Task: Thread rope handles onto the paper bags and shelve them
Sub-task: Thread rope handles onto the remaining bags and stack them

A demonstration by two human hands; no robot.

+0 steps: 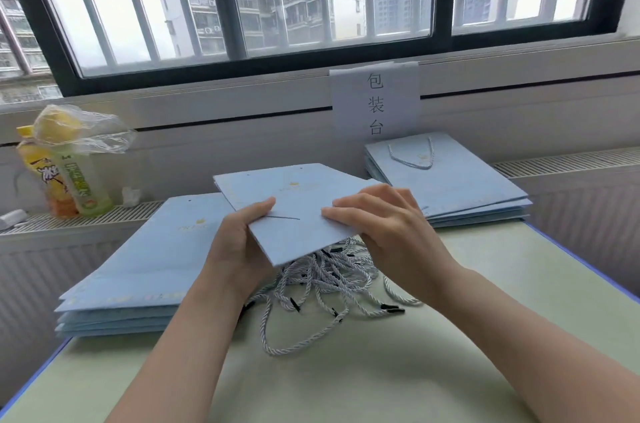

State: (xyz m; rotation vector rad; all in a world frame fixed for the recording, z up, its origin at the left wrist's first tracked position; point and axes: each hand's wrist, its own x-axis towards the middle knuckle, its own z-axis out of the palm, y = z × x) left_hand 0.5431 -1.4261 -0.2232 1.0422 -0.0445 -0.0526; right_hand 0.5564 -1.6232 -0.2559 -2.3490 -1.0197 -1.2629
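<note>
Flat pale-blue paper bag (298, 204) held tilted above the table (346, 370). Left hand (242, 242) pinches its near edge, thumb on top; right hand (384, 228) grips the right side, fingers curled over. The bag partly hides the rope handles (322, 284); a thin dark line on its face is possibly a rope tip.

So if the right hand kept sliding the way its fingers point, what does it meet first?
The right hand points left across the held bag. Its fingers would probably meet the left hand's thumb first; only bare bag lies between, though depth is hard to judge.
</note>
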